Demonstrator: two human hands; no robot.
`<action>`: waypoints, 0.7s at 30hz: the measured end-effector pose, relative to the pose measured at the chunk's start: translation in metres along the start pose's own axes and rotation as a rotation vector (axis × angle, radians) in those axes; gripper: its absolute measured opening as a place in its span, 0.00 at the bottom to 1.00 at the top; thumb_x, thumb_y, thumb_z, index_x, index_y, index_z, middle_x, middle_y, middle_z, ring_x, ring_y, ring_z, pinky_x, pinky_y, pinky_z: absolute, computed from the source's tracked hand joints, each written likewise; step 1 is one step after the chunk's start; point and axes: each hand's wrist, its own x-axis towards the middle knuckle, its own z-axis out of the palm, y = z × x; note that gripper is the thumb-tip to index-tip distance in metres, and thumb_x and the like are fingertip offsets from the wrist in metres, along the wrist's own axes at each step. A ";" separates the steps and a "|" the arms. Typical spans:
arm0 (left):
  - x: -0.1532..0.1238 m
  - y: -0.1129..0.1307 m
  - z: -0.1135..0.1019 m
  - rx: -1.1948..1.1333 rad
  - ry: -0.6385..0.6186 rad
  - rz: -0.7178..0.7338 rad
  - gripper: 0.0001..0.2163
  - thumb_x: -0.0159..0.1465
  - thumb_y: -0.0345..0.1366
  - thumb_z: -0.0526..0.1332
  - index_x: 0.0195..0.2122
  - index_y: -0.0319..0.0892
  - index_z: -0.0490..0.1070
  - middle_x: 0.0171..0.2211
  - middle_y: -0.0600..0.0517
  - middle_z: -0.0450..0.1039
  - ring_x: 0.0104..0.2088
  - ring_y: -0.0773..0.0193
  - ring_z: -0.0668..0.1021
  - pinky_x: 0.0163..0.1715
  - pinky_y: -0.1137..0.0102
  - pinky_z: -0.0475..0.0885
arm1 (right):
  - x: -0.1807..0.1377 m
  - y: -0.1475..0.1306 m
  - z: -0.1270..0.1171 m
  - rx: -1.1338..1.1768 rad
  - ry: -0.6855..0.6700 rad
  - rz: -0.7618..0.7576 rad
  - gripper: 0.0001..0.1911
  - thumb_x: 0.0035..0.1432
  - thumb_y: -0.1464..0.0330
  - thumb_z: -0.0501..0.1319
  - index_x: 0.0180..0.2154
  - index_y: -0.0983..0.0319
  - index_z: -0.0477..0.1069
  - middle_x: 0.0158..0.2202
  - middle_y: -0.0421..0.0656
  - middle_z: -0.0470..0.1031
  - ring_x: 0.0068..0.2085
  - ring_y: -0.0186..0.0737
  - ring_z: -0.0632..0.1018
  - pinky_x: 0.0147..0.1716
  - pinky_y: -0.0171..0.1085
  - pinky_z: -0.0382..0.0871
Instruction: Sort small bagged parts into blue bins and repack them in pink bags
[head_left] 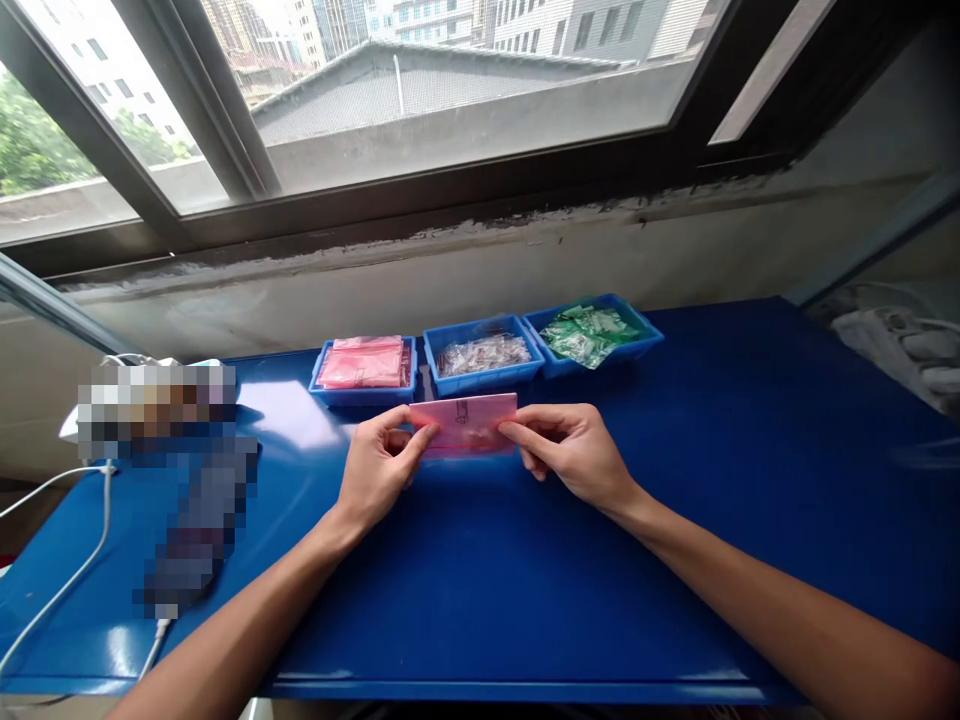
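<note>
A pink plastic bag (pixel 469 428) with a dark printed mark is stretched between my two hands, above the blue table. My left hand (pixel 382 460) pinches its left end between thumb and fingers. At the right end, my right hand (pixel 574 450) grips it the same way. Just beyond the bag stand three blue trays. The left tray (pixel 360 396) carries a stack of pink bags (pixel 364 360). Small clear packets (pixel 484 354) fill the middle tray (pixel 487 380). Green and clear packets (pixel 589 333) heap over the rim of the right tray (pixel 637 345).
The blue table (pixel 465 600) runs up to a wall below a window (pixel 450 100). Pixelated items (pixel 202 520) and white cables (pixel 105 520) lie on the left. A pale object (pixel 900 345) sits beyond the table's right edge.
</note>
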 end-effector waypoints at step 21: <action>-0.006 0.004 -0.001 0.208 0.161 0.547 0.05 0.69 0.31 0.63 0.39 0.45 0.80 0.39 0.48 0.81 0.44 0.56 0.80 0.47 0.65 0.74 | -0.011 0.004 -0.001 -0.175 0.127 -0.363 0.12 0.62 0.72 0.66 0.45 0.58 0.87 0.42 0.45 0.88 0.38 0.48 0.88 0.37 0.40 0.85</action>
